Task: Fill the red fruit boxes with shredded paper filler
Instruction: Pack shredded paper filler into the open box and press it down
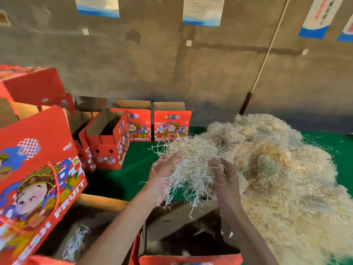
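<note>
Cupping a clump of shredded paper (pixel 191 165) between them, left hand (pixel 162 175) and right hand (pixel 225 175) hover at twelve o'clock above the open red box (pixel 191 260).

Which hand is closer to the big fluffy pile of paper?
Right. The right hand touches the big pile at its near edge; the left hand is farther left, on the other side of the held clump.

Place: a packing workroom or storage shed.
Walls: bare grey concrete wall (pixel 191 69) at the far side, with printed notices (pixel 202 10) stuck up high.
Work surface: green-covered table (pixel 133 169).
Stock: many open red fruit boxes (pixel 107 142) at left; large heap of shredded paper filler (pixel 277 169) at right.
</note>
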